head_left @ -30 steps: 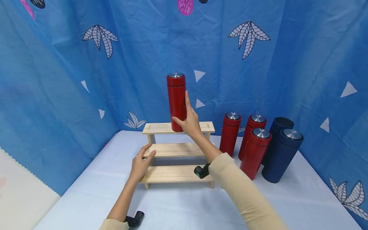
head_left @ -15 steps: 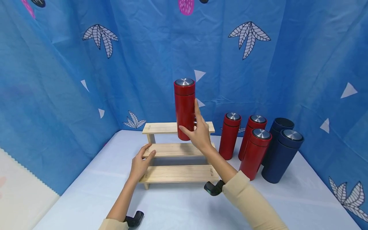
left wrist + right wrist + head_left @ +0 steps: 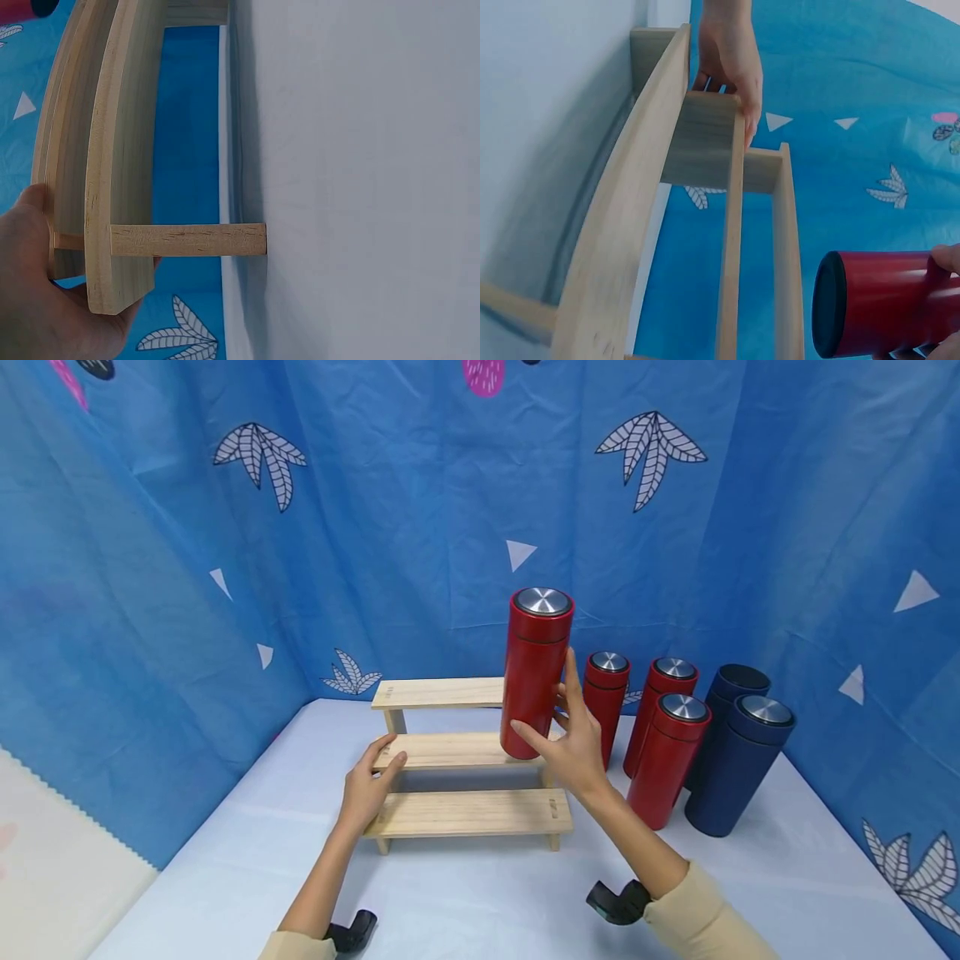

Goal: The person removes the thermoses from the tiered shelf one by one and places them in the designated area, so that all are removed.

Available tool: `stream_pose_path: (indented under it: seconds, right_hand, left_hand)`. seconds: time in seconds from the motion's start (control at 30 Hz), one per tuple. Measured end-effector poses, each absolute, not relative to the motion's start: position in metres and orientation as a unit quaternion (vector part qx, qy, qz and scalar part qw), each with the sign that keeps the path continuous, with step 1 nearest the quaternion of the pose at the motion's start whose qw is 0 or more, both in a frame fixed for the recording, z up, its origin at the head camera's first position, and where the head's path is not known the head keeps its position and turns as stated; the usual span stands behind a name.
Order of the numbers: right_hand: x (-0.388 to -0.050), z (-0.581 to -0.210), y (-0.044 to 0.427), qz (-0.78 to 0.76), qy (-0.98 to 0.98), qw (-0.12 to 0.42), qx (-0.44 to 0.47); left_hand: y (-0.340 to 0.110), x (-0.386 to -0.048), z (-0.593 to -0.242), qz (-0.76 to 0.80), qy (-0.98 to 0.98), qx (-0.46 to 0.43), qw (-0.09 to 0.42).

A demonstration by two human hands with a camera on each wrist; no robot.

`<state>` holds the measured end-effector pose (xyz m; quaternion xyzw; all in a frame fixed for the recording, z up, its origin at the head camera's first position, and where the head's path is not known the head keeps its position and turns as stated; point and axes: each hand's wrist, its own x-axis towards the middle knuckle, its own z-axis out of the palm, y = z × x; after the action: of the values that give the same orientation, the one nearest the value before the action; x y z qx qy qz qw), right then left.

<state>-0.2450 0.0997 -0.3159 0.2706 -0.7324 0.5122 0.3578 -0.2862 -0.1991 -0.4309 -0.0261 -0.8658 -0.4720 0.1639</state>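
Observation:
A red thermos flask point(image 3: 534, 685) with a silver lid is up in the air, tilted slightly, in front of the right part of a three-step wooden rack point(image 3: 465, 814). My right hand point(image 3: 573, 747) grips it low on its right side, and the right wrist view shows the dark base of this flask point(image 3: 889, 304) clear of the boards. At the rack's left end, my left hand point(image 3: 365, 789) holds the end of the middle board. From the left wrist view, the left hand point(image 3: 56, 300) wraps around that end, with some fingers hidden behind the wood.
Right of the rack stand three more red flasks, one of them point(image 3: 667, 764) nearest the front, and two dark blue flasks, the front one point(image 3: 738, 768) with a silver lid. They stand on a white-covered table point(image 3: 465, 902). A blue patterned curtain point(image 3: 420, 527) surrounds the back and sides.
My right hand has carried the red flask off the top board, moving it right and towards me. My left hand has stayed on the rack.

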Motion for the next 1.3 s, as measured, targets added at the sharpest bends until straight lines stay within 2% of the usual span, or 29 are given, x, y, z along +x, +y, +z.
stream_pose_path:
  seconds: [0.13, 0.3, 0.47, 0.77, 1.03, 1.3]
  right_hand:
    - [-0.223, -0.311, 0.116, 0.479, -0.743, 0.386, 0.262]
    - [-0.213, -0.322, 0.136, 0.434, -0.761, 0.421, 0.235]
    - [-0.21, -0.339, 0.15, 0.418, -0.773, 0.431, 0.205]
    - [-0.216, -0.364, 0.17, 0.444, -0.78, 0.408, 0.169]
    - [-0.238, -0.41, 0.185, 0.453, -0.795, 0.379, 0.138]
    - [-0.246, -0.438, 0.187, 0.462, -0.802, 0.355, 0.134]
  left_hand:
    - [-0.198, -0.285, -0.43, -0.472, -0.866, -0.025, 0.162]
    - [-0.197, -0.285, -0.429, -0.475, -0.865, -0.026, 0.16]
    - [-0.197, -0.285, -0.429, -0.475, -0.865, -0.025, 0.158]
    - [-0.199, -0.285, -0.43, -0.477, -0.864, -0.025, 0.159]
    - [-0.2, -0.284, -0.43, -0.481, -0.862, -0.024, 0.156]
    - [-0.199, -0.284, -0.429, -0.482, -0.862, -0.025, 0.156]
